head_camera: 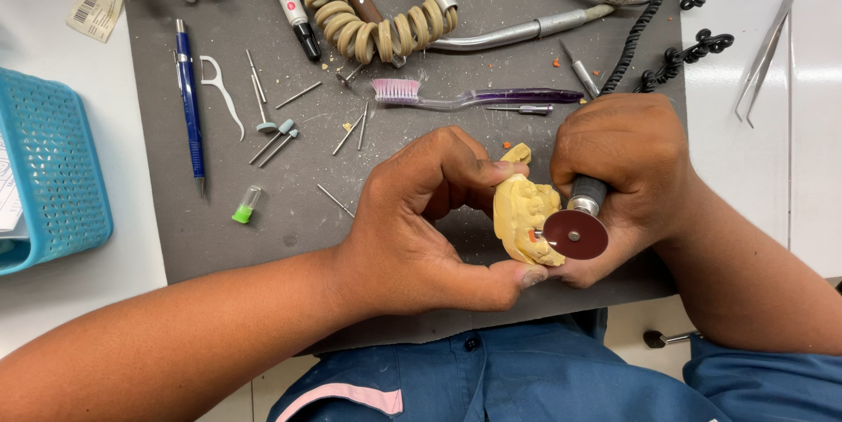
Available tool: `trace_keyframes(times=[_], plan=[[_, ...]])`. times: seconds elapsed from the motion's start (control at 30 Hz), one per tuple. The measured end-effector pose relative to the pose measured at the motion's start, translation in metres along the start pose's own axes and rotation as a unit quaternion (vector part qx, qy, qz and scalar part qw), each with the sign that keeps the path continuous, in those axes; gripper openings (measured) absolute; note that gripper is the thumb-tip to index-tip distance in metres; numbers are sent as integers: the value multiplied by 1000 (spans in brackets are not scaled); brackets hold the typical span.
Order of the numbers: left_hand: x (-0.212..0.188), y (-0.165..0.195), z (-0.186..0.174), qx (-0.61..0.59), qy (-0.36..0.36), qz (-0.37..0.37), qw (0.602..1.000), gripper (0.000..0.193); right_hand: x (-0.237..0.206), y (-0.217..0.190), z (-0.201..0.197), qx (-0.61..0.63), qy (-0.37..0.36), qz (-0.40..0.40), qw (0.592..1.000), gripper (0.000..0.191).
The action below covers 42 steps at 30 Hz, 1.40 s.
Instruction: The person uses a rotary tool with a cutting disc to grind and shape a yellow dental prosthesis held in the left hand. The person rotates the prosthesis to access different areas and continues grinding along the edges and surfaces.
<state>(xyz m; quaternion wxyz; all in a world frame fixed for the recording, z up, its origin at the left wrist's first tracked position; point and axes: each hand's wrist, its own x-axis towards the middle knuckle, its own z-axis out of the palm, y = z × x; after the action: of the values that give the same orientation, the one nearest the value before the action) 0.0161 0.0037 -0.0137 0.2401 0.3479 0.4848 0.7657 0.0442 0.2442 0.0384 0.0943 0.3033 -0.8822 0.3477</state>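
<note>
My left hand (pixel 430 220) pinches a yellow plaster dental cast (pixel 519 216) between thumb and fingers, just above the grey mat's front edge. My right hand (pixel 627 168) is closed around a rotary handpiece whose silver neck (pixel 586 198) points down and left. A dark red cutting disc (pixel 575 233) on its tip rests against the right side of the cast. A small yellow plaster piece (pixel 517 153) lies just behind the cast.
On the grey mat (pixel 263 211) lie a purple toothbrush (pixel 474 97), several loose burs (pixel 276 137), a blue pen (pixel 189 97), a marker (pixel 289 1), a beige coiled hose (pixel 368 23) and a black coiled cord (pixel 649 36). A blue perforated basket (pixel 53 168) stands at the left. Tweezers (pixel 763 58) lie on the white table at right.
</note>
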Motion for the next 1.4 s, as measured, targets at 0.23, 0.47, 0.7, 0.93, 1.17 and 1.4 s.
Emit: trace_keyframes(times=[0.23,0.47,0.7,0.93,1.17,1.4], plan=[[0,0,0,-3,-1,-1,1000,51,-1,1,0,-1,-4,4,1000,56],[0,0,0,7,4,3,1000,52,-1,2,1,9,-2,-3,1000,57],[0,0,0,15,6,3,1000,51,0,1,2,-1,5,1,1000,52],[0,-1,-1,19,8,16,1000,51,0,2,1,2,-2,7,1000,53],[0,1,-1,28,7,3,1000,52,1,2,1,6,1,3,1000,53],[1,2,0,31,6,7,999,52,1,0,0,7,-2,2,1000,52]])
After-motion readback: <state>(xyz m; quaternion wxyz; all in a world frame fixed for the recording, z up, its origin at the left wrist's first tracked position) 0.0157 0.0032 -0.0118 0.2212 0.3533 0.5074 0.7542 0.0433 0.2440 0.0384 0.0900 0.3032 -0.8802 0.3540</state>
